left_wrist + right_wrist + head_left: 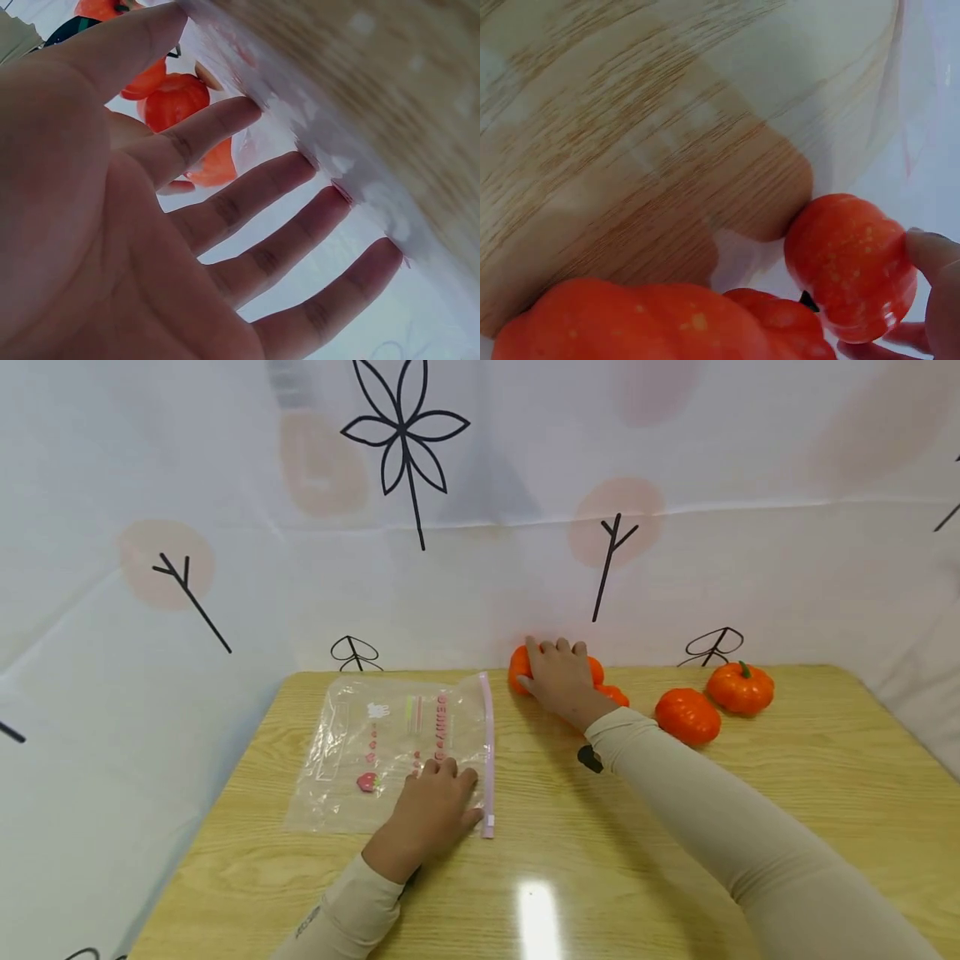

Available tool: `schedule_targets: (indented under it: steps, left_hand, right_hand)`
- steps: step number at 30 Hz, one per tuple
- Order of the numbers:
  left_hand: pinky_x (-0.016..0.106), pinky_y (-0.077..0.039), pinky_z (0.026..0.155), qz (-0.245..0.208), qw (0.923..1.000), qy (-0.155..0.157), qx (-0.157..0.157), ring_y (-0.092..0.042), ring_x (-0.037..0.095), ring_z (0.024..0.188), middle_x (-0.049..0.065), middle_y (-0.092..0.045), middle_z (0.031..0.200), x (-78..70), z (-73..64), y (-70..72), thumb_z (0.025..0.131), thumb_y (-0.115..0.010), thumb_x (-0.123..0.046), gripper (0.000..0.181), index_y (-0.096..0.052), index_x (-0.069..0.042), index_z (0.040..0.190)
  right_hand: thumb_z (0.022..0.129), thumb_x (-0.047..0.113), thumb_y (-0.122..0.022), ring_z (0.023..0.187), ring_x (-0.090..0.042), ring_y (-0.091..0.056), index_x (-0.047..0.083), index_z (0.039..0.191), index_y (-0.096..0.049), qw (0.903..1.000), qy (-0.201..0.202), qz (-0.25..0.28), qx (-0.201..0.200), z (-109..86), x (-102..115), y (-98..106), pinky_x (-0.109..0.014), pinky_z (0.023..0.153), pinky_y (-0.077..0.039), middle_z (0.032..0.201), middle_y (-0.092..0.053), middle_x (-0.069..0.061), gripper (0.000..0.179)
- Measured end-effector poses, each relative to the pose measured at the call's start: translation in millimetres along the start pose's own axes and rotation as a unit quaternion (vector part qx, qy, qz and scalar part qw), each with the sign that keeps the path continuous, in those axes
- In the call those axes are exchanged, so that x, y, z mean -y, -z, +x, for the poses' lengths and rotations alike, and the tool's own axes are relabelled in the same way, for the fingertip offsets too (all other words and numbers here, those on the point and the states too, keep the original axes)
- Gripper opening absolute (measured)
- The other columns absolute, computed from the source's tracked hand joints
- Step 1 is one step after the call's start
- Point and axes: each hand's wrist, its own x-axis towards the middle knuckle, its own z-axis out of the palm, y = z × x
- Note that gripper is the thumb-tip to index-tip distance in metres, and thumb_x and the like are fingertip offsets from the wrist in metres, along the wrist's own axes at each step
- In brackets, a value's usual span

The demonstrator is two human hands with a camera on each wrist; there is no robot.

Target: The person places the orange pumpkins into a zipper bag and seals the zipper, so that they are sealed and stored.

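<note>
My left hand (431, 806) lies over the lower right part of a clear zip bag (322, 785), its fingers spread and fairly straight. In the left wrist view the fingertips press on the plastic. The bag lies flat, with pink print and a lilac slider strip (489, 752) along its right side. At the table's far edge my right hand (562, 681) holds an orange toy pumpkin (851, 266) between thumb and fingers. Two more orange pumpkins, one of them a pumpkin (613, 695) by the wrist, are partly hidden behind that hand.
To the right of my right forearm sit a bumpy orange pumpkin (687, 717) and another pumpkin (740, 687) with a green stem. The wooden table (600, 877) ends at a white printed cloth (480, 585) hanging behind and to the left.
</note>
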Motion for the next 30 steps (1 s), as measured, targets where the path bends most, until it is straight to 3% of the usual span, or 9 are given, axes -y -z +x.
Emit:
schedule_targets:
  steps: [7, 13, 18, 23, 30]
  left_hand:
    - [0.046, -0.052, 0.067, 0.013, 0.9999, -0.004, -0.004, -0.059, 0.032, 0.094, 0.011, -0.061, 0.100, -1.8, 0.6, 3.2, 0.087, -0.073, -0.044, 0.042, -0.063, -0.012, 0.112]
    - [0.047, -0.052, 0.068, 0.016, 0.9999, 0.000, -0.004, -0.059, 0.032, 0.094, 0.011, -0.061, 0.100, -2.4, -0.7, 3.6, 0.086, -0.074, -0.044, 0.042, -0.063, -0.013, 0.113]
    - [0.047, -0.053, 0.068, 0.017, 0.9998, 0.000, -0.004, -0.059, 0.032, 0.093, 0.011, -0.061, 0.099, -1.9, -0.4, 1.5, 0.087, -0.072, -0.045, 0.042, -0.063, -0.013, 0.113]
    - [0.049, -0.053, 0.070, 0.018, 0.9998, 0.000, 0.002, -0.060, 0.033, 0.095, 0.011, -0.062, 0.101, -0.2, 1.5, -0.5, 0.089, -0.071, -0.045, 0.042, -0.063, -0.013, 0.115]
    - [0.049, -0.053, 0.069, 0.019, 0.9998, 0.001, 0.005, -0.059, 0.033, 0.094, 0.011, -0.062, 0.100, -0.1, 2.6, -1.7, 0.088, -0.072, -0.046, 0.043, -0.063, -0.013, 0.114]
  right_hand:
    - [0.095, 0.036, -0.066, 0.128, -0.041, -0.053, -0.004, 0.142, -0.042, 0.9991, 0.020, 0.038, -0.005, -3.4, 1, 3, -0.063, 0.118, -0.021, 0.138, -0.053, -0.025, 0.066]
    - [0.091, 0.023, -0.072, 0.131, -0.039, -0.052, 0.001, 0.140, -0.038, 0.9948, 0.055, 0.085, -0.003, -11.0, 7, 1, -0.058, 0.121, -0.022, 0.135, -0.057, -0.025, 0.063]
    - [0.094, 0.024, -0.069, 0.131, -0.038, -0.053, 0.004, 0.138, -0.038, 0.9929, 0.071, 0.095, -0.010, -16.4, 13, -2, -0.061, 0.119, -0.022, 0.136, -0.059, -0.023, 0.058]
    - [0.095, 0.025, -0.068, 0.133, -0.037, -0.053, 0.007, 0.143, -0.038, 0.9925, 0.077, 0.095, -0.012, -19.8, 19, -3, -0.063, 0.116, -0.026, 0.142, -0.055, -0.022, 0.059]
    - [0.092, 0.021, -0.072, 0.131, -0.036, -0.056, 0.006, 0.152, -0.037, 0.9918, 0.103, 0.074, -0.021, -26.0, 20, -10, -0.055, 0.112, -0.039, 0.150, -0.049, -0.018, 0.071]
